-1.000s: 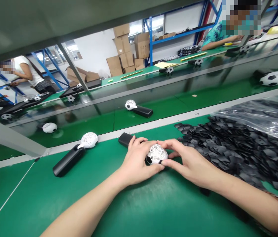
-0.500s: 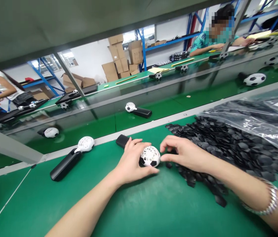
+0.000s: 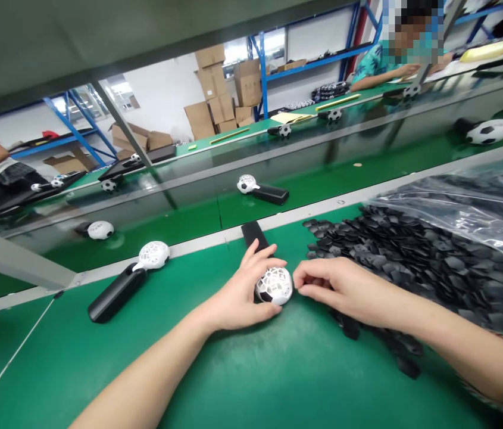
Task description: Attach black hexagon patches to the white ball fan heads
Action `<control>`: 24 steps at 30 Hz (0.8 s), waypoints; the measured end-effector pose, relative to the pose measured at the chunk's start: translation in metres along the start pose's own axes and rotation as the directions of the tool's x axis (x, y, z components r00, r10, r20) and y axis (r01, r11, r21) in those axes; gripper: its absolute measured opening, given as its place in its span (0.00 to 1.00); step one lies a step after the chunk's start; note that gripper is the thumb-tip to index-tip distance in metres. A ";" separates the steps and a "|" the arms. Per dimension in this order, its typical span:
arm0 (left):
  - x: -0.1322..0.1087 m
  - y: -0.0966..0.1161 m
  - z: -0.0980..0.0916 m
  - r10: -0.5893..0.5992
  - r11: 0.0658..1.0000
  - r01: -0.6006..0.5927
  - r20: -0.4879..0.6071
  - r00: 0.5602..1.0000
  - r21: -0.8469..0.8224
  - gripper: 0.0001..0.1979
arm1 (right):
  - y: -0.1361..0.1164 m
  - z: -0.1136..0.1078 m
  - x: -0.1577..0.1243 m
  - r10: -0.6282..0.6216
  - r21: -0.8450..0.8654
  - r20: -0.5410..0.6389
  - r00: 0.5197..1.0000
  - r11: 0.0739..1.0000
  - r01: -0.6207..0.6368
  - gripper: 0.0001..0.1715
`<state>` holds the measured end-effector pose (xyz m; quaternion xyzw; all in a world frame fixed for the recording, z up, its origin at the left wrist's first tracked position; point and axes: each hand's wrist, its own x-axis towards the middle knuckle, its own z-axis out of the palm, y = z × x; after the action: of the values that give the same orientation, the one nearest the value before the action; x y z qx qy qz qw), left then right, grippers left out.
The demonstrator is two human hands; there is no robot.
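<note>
My left hand (image 3: 236, 295) is wrapped round a handheld fan with a white, football-patterned head (image 3: 277, 285). The fan lies on the green work surface, its black handle (image 3: 255, 236) pointing away from me past my fingers. One black patch shows on the low left of the head, and the rest of its near side is white lattice and panels. Just right of the head, my right hand (image 3: 340, 289) is closed in a pinch; whatever its fingertips hold is hidden. Behind and beside that hand spreads a heap of small black flat pieces (image 3: 439, 262).
Another football fan (image 3: 153, 256) lies at the left against the metal rail (image 3: 197, 244). Beyond the rail, a green conveyor belt (image 3: 180, 214) carries several fans, one (image 3: 247, 185) straight ahead. A clear plastic bag (image 3: 469, 202) covers part of the heap. Two people work across the line.
The held fan has turned, so its handle points more directly away from me. My right fingers have closed closer together beside the head. Fans on the belt have shifted right.
</note>
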<state>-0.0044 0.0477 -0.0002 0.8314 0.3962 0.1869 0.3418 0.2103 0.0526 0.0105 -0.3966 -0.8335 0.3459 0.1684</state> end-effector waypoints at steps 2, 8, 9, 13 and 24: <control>-0.001 -0.001 -0.003 0.011 1.000 -0.011 0.021 1.000 -0.027 0.33 | 0.000 0.000 0.001 0.038 0.103 -0.007 0.999 0.994 -0.037 0.04; -0.002 -0.001 -0.007 0.017 0.999 -0.017 0.012 1.000 -0.037 0.31 | 0.002 0.001 0.002 -0.130 0.032 -0.121 0.984 0.990 0.135 0.06; -0.002 -0.002 -0.006 0.022 0.999 -0.022 0.003 1.000 -0.036 0.31 | 0.002 0.001 0.002 -0.146 0.011 -0.145 0.979 0.989 0.149 0.07; -0.002 -0.004 -0.004 0.047 0.998 -0.049 -0.037 0.998 -0.034 0.32 | 0.001 0.004 0.001 -0.100 0.046 -0.188 0.977 0.993 0.111 0.05; 0.000 -0.002 0.001 0.049 0.998 -0.051 -0.065 0.997 -0.040 0.30 | 0.000 0.010 0.000 -0.302 -0.020 -0.169 0.938 0.953 0.303 0.13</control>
<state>-0.0050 0.0487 -0.0025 0.8273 0.3822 0.2303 0.3413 0.2044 0.0481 0.0034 -0.2916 -0.8658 0.2835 0.2915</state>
